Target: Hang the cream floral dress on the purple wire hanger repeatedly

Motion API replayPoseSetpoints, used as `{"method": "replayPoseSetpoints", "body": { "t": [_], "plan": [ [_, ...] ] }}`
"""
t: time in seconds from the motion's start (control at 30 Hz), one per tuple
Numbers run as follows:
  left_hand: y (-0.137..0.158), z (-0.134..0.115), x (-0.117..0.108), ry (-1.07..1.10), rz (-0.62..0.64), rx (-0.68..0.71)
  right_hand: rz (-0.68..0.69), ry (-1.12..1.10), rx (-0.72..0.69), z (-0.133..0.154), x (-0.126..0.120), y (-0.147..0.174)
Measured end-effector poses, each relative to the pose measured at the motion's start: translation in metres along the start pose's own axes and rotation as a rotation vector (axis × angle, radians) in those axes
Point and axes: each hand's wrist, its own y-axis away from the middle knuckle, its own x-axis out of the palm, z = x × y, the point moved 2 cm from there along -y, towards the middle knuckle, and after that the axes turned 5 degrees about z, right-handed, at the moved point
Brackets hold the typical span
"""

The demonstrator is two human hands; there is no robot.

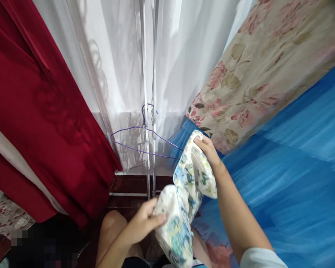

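Observation:
A white floral garment with blue and green flowers and thin blue piping along its edge is stretched between my two hands. My right hand is closed on its upper end. My left hand pinches the lower left part between thumb and fingers. A purple wire hanger stands out to the left of the garment, its hook up by the metal poles. The right end of the hanger disappears behind or inside the cloth near my right hand; I cannot tell which.
Two upright metal poles rise in the middle before white curtains. Red cloth hangs at left. Beige floral fabric and blue tulle hang close on the right. Dark red floor tiles show below, near my bare knee.

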Motion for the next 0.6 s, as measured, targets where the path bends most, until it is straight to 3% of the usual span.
{"method": "replayPoseSetpoints", "body": {
  "t": [0.07, 0.13, 0.3, 0.37, 0.47, 0.6],
  "plan": [
    [0.007, -0.022, -0.018, -0.168, -0.205, 0.093, 0.077, -0.064, 0.076, -0.007, 0.01, -0.029],
    [0.017, -0.05, -0.047, -0.358, -0.347, 0.154, 0.243, -0.122, 0.206, -0.016, 0.027, -0.048],
    [0.049, -0.109, -0.144, -1.159, -0.552, 0.243, 0.555, -0.214, 0.386, -0.023, 0.067, -0.053],
    [0.054, -0.122, -0.184, -1.41, -0.559, 0.212, 0.585, -0.277, 0.401, -0.022, 0.073, -0.047],
    [0.045, -0.141, -0.233, -1.574, -0.586, 0.128, 0.541, -0.327, 0.412, -0.021, 0.077, -0.039],
    [0.012, -0.177, -0.268, -1.6, -0.686, 0.151, 0.456, -0.343, 0.403, -0.018, 0.082, -0.033]
  ]
}}
